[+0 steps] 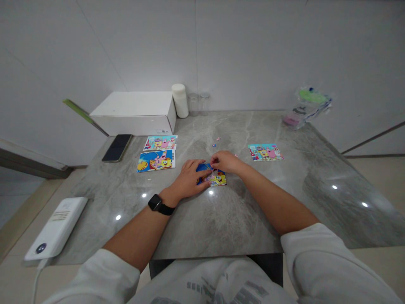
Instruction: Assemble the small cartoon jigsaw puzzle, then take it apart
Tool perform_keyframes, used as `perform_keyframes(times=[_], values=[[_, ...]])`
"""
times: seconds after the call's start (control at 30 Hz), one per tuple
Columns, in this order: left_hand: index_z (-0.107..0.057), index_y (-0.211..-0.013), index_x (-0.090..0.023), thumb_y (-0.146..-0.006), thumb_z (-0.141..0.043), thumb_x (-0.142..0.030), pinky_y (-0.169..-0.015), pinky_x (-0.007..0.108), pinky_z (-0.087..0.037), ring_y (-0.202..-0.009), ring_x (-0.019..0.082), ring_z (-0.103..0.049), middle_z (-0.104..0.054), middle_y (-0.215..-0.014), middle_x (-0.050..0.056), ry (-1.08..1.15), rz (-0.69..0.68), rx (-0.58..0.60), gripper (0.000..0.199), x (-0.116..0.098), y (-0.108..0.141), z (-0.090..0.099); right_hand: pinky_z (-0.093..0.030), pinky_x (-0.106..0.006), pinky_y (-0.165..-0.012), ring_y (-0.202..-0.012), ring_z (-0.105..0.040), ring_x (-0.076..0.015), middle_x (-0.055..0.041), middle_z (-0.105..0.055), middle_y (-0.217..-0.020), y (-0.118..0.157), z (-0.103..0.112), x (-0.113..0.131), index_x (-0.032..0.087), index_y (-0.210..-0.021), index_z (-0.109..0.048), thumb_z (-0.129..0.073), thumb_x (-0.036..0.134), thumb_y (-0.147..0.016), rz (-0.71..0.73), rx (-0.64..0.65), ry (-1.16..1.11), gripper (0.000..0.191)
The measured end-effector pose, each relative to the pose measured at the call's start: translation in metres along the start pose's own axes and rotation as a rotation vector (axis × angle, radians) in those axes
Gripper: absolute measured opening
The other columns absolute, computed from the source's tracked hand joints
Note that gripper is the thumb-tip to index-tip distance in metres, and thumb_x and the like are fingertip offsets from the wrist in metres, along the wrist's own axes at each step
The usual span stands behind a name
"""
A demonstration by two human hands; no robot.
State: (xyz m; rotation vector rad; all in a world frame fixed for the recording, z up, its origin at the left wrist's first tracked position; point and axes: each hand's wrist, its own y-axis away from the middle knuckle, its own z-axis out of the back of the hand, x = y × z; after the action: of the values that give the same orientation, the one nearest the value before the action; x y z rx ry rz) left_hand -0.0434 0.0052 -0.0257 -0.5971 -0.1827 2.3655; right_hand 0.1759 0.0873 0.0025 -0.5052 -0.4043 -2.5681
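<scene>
A small jigsaw puzzle (218, 179) with blue and yellow cartoon figures lies flat in front of me, partly covered by both hands. My left hand (191, 177) rests on its left side with the fingers spread. At the puzzle's upper edge, my right hand (226, 162) pinches a small puzzle piece, mostly hidden by the fingertips. Beyond the hands lie loose puzzle pieces (214, 145), and another bit peeks out behind my right hand. Two cartoon picture cards, one blue (156, 161) and one turquoise (160, 142), lie to the left. A similar turquoise picture (265, 152) lies to the right.
A phone (117, 147) and a white box (136, 112) sit at the back left. Beside the box stand a white bottle (180, 101) and two clear glasses (204, 104). A plastic bag (306, 107) is at the back right. A cabled white power bank (57, 228) lies front left.
</scene>
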Motion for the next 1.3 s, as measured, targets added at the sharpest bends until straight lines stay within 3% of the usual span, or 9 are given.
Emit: perform_keyframes(times=[0.3, 0.53, 0.8, 1.3], values=[[-0.070, -0.137, -0.034, -0.095, -0.064, -0.056, -0.115, 0.057, -0.038, -0.134, 0.034, -0.046, -0.052, -0.149, 0.012, -0.001, 0.005, 0.022, 0.048, -0.002, -0.001, 0.001, -0.047, -0.024, -0.075, -0.083, -0.070, -0.0163, -0.0032, -0.080, -0.091, -0.001, -0.002, -0.002, 0.021, -0.094, -0.080, -0.075, 0.020, -0.087, 0.017, -0.029, 0.011, 0.009], [-0.070, -0.136, -0.035, -0.094, -0.067, -0.052, -0.116, 0.057, -0.037, -0.133, 0.033, -0.048, -0.054, -0.147, 0.011, 0.023, 0.008, 0.016, 0.046, -0.003, 0.000, 0.002, -0.046, -0.023, -0.074, -0.086, -0.069, -0.0160, -0.0037, -0.079, -0.095, -0.002, 0.008, -0.014, 0.020, -0.095, -0.078, -0.073, 0.020, -0.088, -0.027, -0.126, 0.010, 0.009], [-0.070, -0.137, -0.033, -0.096, -0.065, -0.053, -0.118, 0.058, -0.034, -0.135, 0.033, -0.047, -0.054, -0.148, 0.012, -0.004, 0.003, 0.032, 0.046, -0.003, -0.001, 0.002, -0.045, -0.023, -0.071, -0.080, -0.068, -0.0152, -0.0029, -0.078, -0.091, 0.002, 0.004, -0.004, 0.020, -0.094, -0.078, -0.078, 0.021, -0.085, -0.008, -0.033, 0.007, 0.009], [-0.070, -0.136, -0.034, -0.095, -0.066, -0.054, -0.118, 0.056, -0.037, -0.135, 0.032, -0.048, -0.055, -0.147, 0.010, 0.017, -0.001, 0.024, 0.046, -0.003, -0.001, 0.002, -0.044, -0.022, -0.066, -0.075, -0.068, -0.0138, -0.0012, -0.078, -0.087, 0.000, -0.002, -0.004, 0.021, -0.091, -0.078, -0.077, 0.020, -0.082, -0.042, -0.023, -0.006, 0.009]])
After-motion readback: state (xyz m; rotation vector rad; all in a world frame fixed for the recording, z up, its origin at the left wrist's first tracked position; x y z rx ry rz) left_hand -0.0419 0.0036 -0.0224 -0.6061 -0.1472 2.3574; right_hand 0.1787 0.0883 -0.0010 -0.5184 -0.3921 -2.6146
